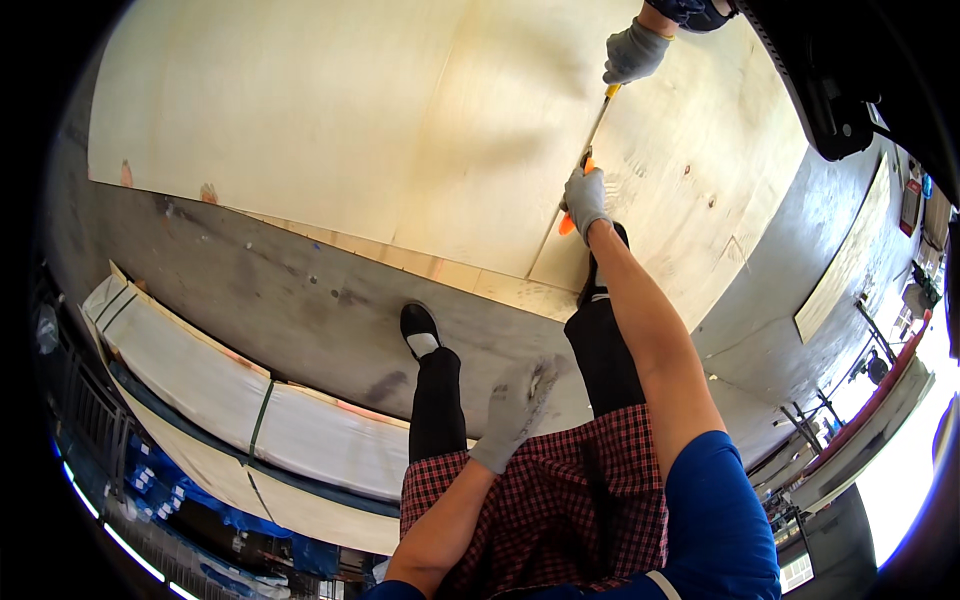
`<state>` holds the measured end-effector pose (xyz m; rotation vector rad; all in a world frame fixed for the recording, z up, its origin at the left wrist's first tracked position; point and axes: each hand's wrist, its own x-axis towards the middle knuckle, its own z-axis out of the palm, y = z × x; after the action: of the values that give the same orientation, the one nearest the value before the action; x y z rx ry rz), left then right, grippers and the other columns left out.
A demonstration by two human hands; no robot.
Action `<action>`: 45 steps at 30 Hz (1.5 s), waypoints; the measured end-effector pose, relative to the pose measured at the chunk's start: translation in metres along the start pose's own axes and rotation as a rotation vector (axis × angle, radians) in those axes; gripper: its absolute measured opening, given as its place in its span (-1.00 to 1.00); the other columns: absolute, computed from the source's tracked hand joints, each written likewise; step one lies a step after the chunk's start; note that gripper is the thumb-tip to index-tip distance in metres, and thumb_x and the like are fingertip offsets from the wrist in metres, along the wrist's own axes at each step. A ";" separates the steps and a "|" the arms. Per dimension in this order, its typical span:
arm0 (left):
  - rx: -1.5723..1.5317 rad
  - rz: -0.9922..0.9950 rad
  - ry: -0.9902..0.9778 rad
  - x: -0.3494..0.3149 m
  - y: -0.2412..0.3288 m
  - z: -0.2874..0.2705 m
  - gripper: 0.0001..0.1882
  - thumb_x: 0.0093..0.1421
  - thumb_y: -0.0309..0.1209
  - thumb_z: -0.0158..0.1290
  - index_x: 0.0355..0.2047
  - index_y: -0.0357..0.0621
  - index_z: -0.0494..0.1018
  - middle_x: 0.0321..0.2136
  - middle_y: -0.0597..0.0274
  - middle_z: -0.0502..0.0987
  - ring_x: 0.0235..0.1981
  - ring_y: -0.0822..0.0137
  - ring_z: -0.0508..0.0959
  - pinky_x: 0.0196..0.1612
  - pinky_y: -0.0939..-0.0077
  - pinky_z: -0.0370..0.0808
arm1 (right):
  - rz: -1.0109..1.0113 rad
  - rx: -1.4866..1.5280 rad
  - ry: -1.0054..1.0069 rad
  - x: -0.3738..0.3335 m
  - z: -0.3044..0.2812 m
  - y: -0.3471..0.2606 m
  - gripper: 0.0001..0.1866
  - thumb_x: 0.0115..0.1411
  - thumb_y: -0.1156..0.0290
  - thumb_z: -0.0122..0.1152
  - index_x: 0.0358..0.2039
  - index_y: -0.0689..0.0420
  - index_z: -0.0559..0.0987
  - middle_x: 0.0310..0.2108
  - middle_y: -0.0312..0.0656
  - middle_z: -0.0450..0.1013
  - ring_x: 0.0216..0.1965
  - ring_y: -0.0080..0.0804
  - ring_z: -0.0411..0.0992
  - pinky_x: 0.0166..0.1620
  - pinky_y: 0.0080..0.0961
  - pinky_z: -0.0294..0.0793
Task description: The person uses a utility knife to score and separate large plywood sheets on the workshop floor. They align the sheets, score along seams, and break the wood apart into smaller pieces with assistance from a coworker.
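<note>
Head view, using the plywood sheet (pixel 330 120) as landmark. I'm having the right hand (pixel 588 195) in its grey glove grip an orange hand tool (pixel 567 225), fingers closing around the middle; orange is showing on both sides of the fist, with a dark tip at the far end. Tool is sitting over the right-hand part of the sheet, right at a thin dark line that's running to the near edge. Can't confirm tool type, glove is covering too much.

Left hand (pixel 515 415), also gloved, is hanging well short of the sheet's near edge, over the red-and-black checked apron (pixel 540 490). Fingers are loosely extending, nothing showing in them; glove is looking smudged.

A co-worker's gloved hand (pixel 636 52) is gripping a yellow handle (pixel 613 90) over the sheet's far part, in line with that dark line.

Right shoe (pixel 592 280) is overlapping the sheet's near edge; left shoe (pixel 418 322) is standing on the grey floor (pixel 290 285) just short of it. A white-wrapped stack (pixel 195 370) is lying nearer than the sheet, leftward. Another board (pixel 850 245) is lying off the sheet's right side.
</note>
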<state>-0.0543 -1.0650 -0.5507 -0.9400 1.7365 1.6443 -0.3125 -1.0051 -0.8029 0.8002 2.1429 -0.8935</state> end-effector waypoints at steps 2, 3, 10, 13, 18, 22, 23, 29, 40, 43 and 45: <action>-0.114 -0.011 0.056 0.004 0.011 0.005 -0.76 0.20 -0.34 0.07 -0.21 -0.26 0.46 -0.30 0.05 0.57 -0.32 0.13 0.57 -0.25 0.33 0.47 | -0.002 0.004 0.002 0.012 0.000 -0.009 -0.62 0.26 0.25 -0.14 -0.08 0.32 0.23 -0.40 0.10 0.45 -0.67 -0.17 0.49 -0.63 -0.35 0.52; -0.132 0.007 0.057 0.005 0.016 0.005 -0.76 0.19 -0.35 0.07 -0.21 -0.26 0.46 -0.31 0.04 0.56 -0.32 0.12 0.56 -0.24 0.32 0.47 | 0.016 0.052 0.006 0.023 -0.002 -0.009 -0.66 0.26 0.27 -0.13 -0.11 0.29 0.24 -0.43 0.03 0.45 -0.69 -0.21 0.46 -0.67 -0.37 0.48; -0.148 0.109 0.129 0.011 0.017 0.006 -0.79 0.18 -0.39 0.07 -0.21 -0.24 0.45 -0.32 0.04 0.54 -0.28 0.07 0.54 -0.20 0.28 0.44 | 0.049 0.027 -0.001 0.046 -0.004 -0.023 -0.68 0.24 0.30 -0.06 -0.12 0.26 0.24 -0.46 -0.07 0.42 -0.70 -0.27 0.42 -0.71 -0.41 0.45; -0.156 0.134 0.158 0.014 0.018 0.007 -0.79 0.17 -0.39 0.07 -0.23 -0.25 0.44 -0.33 0.03 0.53 -0.29 0.05 0.54 -0.20 0.26 0.43 | 0.072 0.014 0.008 0.059 -0.004 -0.025 -0.65 0.25 0.29 -0.07 -0.08 0.27 0.24 -0.43 -0.06 0.42 -0.69 -0.27 0.42 -0.70 -0.41 0.46; -0.199 0.116 0.160 0.017 0.013 0.013 -0.77 0.19 -0.38 0.07 -0.21 -0.28 0.44 -0.30 0.01 0.53 -0.26 0.09 0.54 -0.19 0.29 0.44 | 0.000 -0.005 -0.003 0.046 -0.010 -0.038 -0.63 0.25 0.27 -0.07 -0.08 0.29 0.24 -0.46 -0.07 0.40 -0.70 -0.31 0.40 -0.71 -0.41 0.45; -0.192 0.079 0.097 0.016 0.017 0.009 -0.72 0.24 -0.36 0.03 -0.14 -0.33 0.44 -0.22 0.01 0.54 -0.18 0.19 0.55 -0.11 0.38 0.46 | -0.044 0.082 0.038 0.047 -0.010 -0.036 -0.90 0.22 0.45 -0.16 -0.39 0.19 0.22 -0.71 -0.27 0.20 -0.82 -0.46 0.16 -0.76 -0.47 0.26; -0.199 0.083 0.103 0.016 0.018 0.009 -0.72 0.24 -0.37 0.03 -0.14 -0.34 0.44 -0.23 0.01 0.54 -0.18 0.19 0.55 -0.11 0.37 0.46 | -0.070 0.064 0.044 0.046 -0.010 -0.036 -0.90 0.22 0.44 -0.15 -0.38 0.19 0.22 -0.71 -0.26 0.20 -0.81 -0.46 0.16 -0.76 -0.47 0.26; -0.168 0.142 0.126 0.020 0.022 0.007 -0.75 0.23 -0.40 0.03 -0.17 -0.34 0.44 -0.24 -0.03 0.54 -0.19 0.12 0.55 -0.12 0.35 0.46 | -0.051 -0.030 -0.005 0.069 -0.014 -0.029 -0.64 0.24 0.28 -0.07 -0.10 0.31 0.24 -0.48 -0.05 0.42 -0.67 -0.27 0.44 -0.69 -0.38 0.49; -0.166 0.113 0.094 0.022 0.029 0.002 -0.77 0.21 -0.43 0.04 -0.18 -0.33 0.46 -0.25 -0.03 0.54 -0.19 0.11 0.55 -0.11 0.35 0.44 | 0.021 -0.094 0.022 0.091 -0.015 -0.073 -0.63 0.20 0.40 -0.12 -0.02 0.32 0.22 -0.36 0.01 0.43 -0.68 -0.24 0.44 -0.65 -0.41 0.50; -0.158 0.101 0.089 0.023 0.029 0.000 -0.77 0.21 -0.43 0.05 -0.18 -0.32 0.45 -0.25 -0.03 0.53 -0.19 0.12 0.55 -0.11 0.35 0.44 | 0.054 -0.124 -0.010 0.092 -0.018 -0.080 -0.59 0.18 0.43 -0.10 0.01 0.32 0.20 -0.29 0.04 0.42 -0.63 -0.24 0.47 -0.64 -0.38 0.49; -0.150 0.098 0.094 0.023 0.029 0.000 -0.77 0.21 -0.42 0.04 -0.17 -0.32 0.45 -0.25 -0.04 0.53 -0.19 0.12 0.54 -0.11 0.36 0.44 | 0.057 -0.154 0.003 0.087 -0.012 -0.082 -0.59 0.17 0.43 -0.08 0.02 0.32 0.21 -0.25 0.05 0.42 -0.59 -0.23 0.48 -0.62 -0.37 0.51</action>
<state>-0.0912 -1.0673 -0.5518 -1.0299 1.7649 1.8422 -0.4276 -1.0191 -0.8334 0.7808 2.1512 -0.6895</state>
